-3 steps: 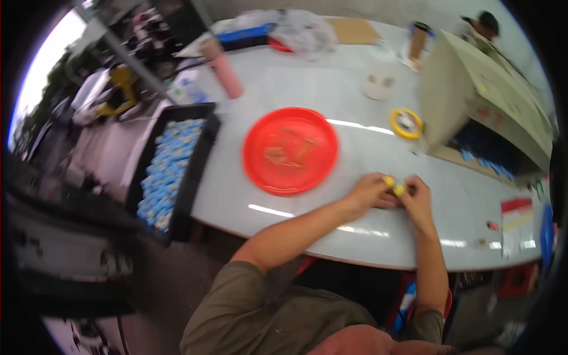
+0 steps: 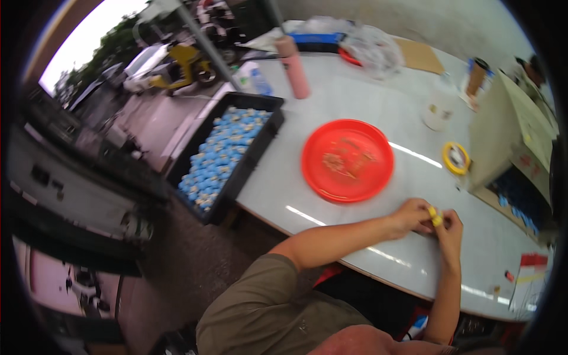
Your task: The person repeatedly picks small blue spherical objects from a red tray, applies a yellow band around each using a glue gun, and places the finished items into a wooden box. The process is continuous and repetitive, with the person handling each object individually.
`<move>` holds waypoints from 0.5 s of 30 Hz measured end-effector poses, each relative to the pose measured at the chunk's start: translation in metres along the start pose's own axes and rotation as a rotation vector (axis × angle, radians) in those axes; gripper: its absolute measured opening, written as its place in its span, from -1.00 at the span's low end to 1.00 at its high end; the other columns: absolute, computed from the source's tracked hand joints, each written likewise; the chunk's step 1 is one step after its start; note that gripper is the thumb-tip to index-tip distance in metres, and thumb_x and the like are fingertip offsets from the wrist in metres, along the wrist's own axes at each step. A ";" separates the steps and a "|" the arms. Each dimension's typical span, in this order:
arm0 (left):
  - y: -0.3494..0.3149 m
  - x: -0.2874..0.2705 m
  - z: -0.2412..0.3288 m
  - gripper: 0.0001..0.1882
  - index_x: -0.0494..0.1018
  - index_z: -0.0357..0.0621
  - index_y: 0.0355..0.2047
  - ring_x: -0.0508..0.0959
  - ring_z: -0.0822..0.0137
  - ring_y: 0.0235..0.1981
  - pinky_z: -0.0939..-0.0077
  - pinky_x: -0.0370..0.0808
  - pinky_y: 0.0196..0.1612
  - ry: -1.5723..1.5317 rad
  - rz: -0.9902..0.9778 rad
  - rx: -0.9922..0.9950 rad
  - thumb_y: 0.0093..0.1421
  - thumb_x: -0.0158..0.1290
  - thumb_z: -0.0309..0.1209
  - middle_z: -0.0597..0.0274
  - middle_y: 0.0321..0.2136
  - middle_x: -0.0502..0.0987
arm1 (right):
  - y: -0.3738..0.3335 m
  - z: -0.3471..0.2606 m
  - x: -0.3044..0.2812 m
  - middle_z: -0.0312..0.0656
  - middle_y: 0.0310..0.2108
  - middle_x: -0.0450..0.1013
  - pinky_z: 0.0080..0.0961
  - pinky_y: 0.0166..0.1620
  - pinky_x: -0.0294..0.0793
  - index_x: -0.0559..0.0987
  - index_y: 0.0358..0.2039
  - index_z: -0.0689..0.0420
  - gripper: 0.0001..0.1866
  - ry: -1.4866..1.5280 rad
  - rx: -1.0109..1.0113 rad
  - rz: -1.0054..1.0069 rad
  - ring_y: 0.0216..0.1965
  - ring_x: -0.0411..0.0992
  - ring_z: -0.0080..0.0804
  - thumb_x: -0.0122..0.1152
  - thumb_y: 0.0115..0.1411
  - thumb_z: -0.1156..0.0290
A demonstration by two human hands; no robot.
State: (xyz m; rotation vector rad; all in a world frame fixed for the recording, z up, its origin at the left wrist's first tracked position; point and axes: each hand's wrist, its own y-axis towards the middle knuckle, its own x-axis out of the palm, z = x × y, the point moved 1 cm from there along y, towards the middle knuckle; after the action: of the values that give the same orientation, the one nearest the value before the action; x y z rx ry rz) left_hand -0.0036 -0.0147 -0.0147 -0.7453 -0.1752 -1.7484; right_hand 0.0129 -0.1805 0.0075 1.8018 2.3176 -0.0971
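Both my hands meet above the white table (image 2: 361,242), close to its near edge. My left hand (image 2: 412,218) and my right hand (image 2: 451,232) pinch one small yellow piece (image 2: 436,218) between their fingertips; its exact kind is too small to make out. To the left of my hands lies a round red plastic plate (image 2: 315,182) with small brownish bits scattered in it. A black tray (image 2: 275,125) full of small blue and cream pieces (image 2: 228,151) stands at the left end of the table.
A cardboard box (image 2: 503,118) on its side, with blue pieces inside, stands at the right. Near it are a yellow tape roll (image 2: 447,161) and a translucent bottle (image 2: 436,113). A pink bottle (image 2: 294,74) and a plastic bag (image 2: 376,52) are at the back. Another person (image 2: 531,72) is partly visible.
The view has swung left, so the whole scene sits further right in the picture. Both hands still pinch the small yellow piece, which looks slightly turned.
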 end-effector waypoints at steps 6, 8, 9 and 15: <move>-0.003 0.015 -0.001 -0.79 0.42 -0.25 -0.24 0.64 0.43 -0.42 0.60 0.62 -0.32 0.037 0.086 0.091 0.34 0.10 -0.33 0.19 -0.38 0.58 | 0.003 0.011 0.002 -0.45 -0.53 0.18 -0.65 -0.41 0.16 0.30 -0.49 0.08 -0.70 0.156 0.147 0.031 -0.47 0.10 -0.71 -0.01 0.42 0.31; -0.003 0.016 0.000 -0.80 0.42 -0.26 -0.26 0.64 0.43 -0.43 0.61 0.62 -0.34 0.045 0.110 0.104 0.34 0.09 -0.35 0.19 -0.40 0.58 | -0.002 0.004 0.010 -0.44 -0.51 0.14 -0.66 -0.36 0.16 0.24 -0.49 0.06 -0.70 0.077 0.133 0.076 -0.43 0.09 -0.71 -0.05 0.43 0.33; -0.003 0.018 -0.001 -0.80 0.42 -0.27 -0.30 0.63 0.45 -0.45 0.60 0.62 -0.35 0.033 0.116 0.114 0.34 0.09 -0.36 0.20 -0.42 0.57 | -0.004 0.002 0.013 -0.44 -0.51 0.12 -0.65 -0.36 0.16 0.22 -0.48 0.06 -0.70 0.073 0.124 0.089 -0.43 0.09 -0.71 -0.07 0.43 0.34; 0.000 0.023 -0.005 -0.81 0.42 -0.27 -0.33 0.59 0.48 -0.48 0.60 0.62 -0.37 0.054 0.133 0.119 0.33 0.10 -0.39 0.20 -0.44 0.56 | -0.009 0.002 0.017 -0.43 -0.49 0.10 -0.64 -0.34 0.17 0.19 -0.46 0.06 -0.74 0.085 0.092 0.130 -0.42 0.08 -0.69 -0.13 0.43 0.37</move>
State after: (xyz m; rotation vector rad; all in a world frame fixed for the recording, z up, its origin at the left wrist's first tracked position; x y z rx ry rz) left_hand -0.0082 -0.0357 -0.0055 -0.6097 -0.1873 -1.6153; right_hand 0.0007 -0.1671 0.0016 2.0335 2.2799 -0.1108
